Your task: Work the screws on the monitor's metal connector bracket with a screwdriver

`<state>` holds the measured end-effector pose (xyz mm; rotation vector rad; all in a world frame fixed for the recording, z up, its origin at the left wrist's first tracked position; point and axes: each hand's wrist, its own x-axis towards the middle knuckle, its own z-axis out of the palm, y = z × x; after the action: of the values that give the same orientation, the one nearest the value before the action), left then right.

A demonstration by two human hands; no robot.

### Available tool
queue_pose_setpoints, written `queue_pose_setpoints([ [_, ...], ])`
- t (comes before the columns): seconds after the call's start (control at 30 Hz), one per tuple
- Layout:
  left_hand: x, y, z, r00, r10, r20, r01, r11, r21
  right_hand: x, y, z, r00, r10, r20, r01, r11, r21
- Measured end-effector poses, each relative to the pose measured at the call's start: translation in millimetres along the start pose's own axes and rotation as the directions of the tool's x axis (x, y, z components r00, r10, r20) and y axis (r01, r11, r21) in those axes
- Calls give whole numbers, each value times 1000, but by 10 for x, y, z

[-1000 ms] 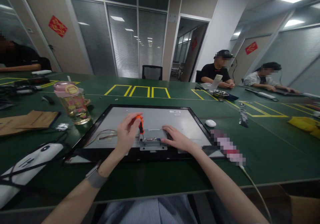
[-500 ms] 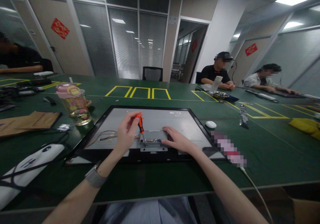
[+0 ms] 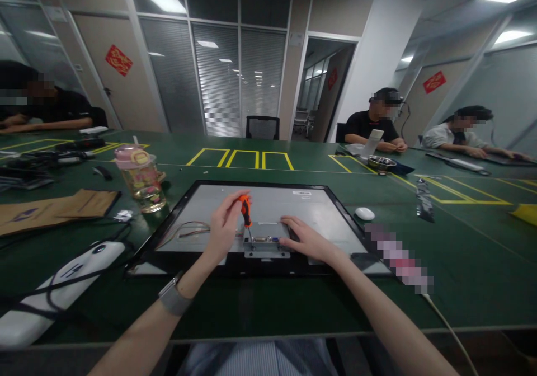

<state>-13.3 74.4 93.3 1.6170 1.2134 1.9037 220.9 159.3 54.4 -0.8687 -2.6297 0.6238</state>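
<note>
My left hand (image 3: 224, 228) is closed round the handle of an orange and black screwdriver (image 3: 246, 211). The screwdriver stands nearly upright, its shaft reaching down to the left end of a metal bracket (image 3: 267, 248) with ports along it. Whether the tip sits on a screw is too small to tell. My right hand (image 3: 308, 239) lies over the bracket's right end, thumb at the ports and fingers stretched out behind. Under both hands, a display panel (image 3: 268, 202) lies with its grey back upward inside a black frame. Thin wires (image 3: 193, 226) run across its left side.
To the left stand a pink-lidded bottle (image 3: 145, 183), brown paper packaging (image 3: 86, 203) and a white device with black cables (image 3: 71, 286). On the right are a white mouse-like object (image 3: 364, 214) and a blurred-out item with a cable (image 3: 398, 258). Several other people sit around the green table (image 3: 268, 309).
The camera has turned slightly left, so everything sits further right in the picture. Both hands keep their places on the screwdriver and the bracket. The person at far left leans further forward.
</note>
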Motion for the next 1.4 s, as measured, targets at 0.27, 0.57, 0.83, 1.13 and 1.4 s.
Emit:
queue_pose_setpoints([
  [0.27, -17, 26, 10, 995, 98, -4, -96, 986, 139, -2, -18, -4, 1000, 7, 9, -7, 1000, 10],
  [0.57, -42, -16, 24, 991, 137, 5, -135, 975, 175, 0, -37, -8, 1000, 3, -7, -3, 1000, 25],
  [0.83, -56, 5, 25, 998, 48, 38, -52, 993, 104, 0, -29, 6, 1000, -13, -11, 13, 1000, 0],
  [1.13, -71, -47, 42, 983, 183, 6, -179, 954, 239, -3, -21, 5, 1000, -15, -19, 16, 1000, 19],
  [1.4, -68, -5, 36, 978, 208, 15, -206, 948, 244, -4, -15, 2, 1000, -13, -23, 14, 1000, 26],
])
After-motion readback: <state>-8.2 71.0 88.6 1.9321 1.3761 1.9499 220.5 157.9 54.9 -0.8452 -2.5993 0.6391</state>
